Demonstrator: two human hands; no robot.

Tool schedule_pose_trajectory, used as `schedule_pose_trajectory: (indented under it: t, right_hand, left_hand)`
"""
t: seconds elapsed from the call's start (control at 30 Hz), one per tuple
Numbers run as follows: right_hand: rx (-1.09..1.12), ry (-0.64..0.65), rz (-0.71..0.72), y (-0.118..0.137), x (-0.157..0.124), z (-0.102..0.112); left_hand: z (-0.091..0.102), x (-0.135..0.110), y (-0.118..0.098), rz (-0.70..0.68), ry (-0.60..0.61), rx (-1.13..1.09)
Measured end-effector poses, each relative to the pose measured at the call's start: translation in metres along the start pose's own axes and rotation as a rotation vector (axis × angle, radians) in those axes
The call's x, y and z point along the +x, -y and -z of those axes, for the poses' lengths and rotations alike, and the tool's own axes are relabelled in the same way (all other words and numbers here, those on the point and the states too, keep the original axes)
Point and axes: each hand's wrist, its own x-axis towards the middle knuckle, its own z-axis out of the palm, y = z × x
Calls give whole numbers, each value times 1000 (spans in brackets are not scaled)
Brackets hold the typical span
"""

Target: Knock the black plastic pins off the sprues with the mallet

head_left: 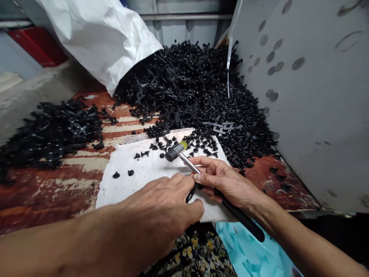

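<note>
My right hand (221, 177) is closed around a small two-faced mallet (189, 163), gripping it where the metal shaft meets the black handle. The mallet's head has one black face and one yellow face, and it hangs over a white pad (115, 192). Close beside it, my left hand (173, 196) is curled, with a black plastic piece (190, 193) between thumb and fingers; the fingers partly hide it. Small black plastic parts with round heads and stems (201, 144) lie scattered on the pad's far side. Two round ones (123, 174) sit apart at its left.
Behind the pad rises a large heap of black parts (187, 84), spilling from a white sack (106, 34). A smaller heap of black pieces (60, 130) lies left on the worn red board (43, 196). A grey panel (311, 107) stands at right; light-blue plastic (253, 254) hangs below.
</note>
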Motion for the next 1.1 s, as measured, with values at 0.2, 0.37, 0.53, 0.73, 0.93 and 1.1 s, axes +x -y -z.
schedule_pose_trajectory:
  t: [0.2, 0.37, 0.53, 0.73, 0.93, 1.1]
  right_hand:
    - [93, 16, -20, 7, -3, -1]
    - [192, 39, -34, -3, -3, 3]
    - [193, 63, -39, -12, -4, 0]
    - [20, -297, 128, -9, -12, -2]
    - [-8, -478, 200, -15, -17, 10]
    - [-2, -457, 177, -15, -17, 10]
  left_hand:
    - [-9, 6, -8, -17, -37, 156]
    - [-2, 9, -17, 15, -192, 216]
    - [9, 16, -14, -240, -138, 5]
    - [8, 20, 4, -96, -161, -181]
    - [5, 27, 34, 246, -69, -182]
    - [-4, 38, 44, 192, -73, -111]
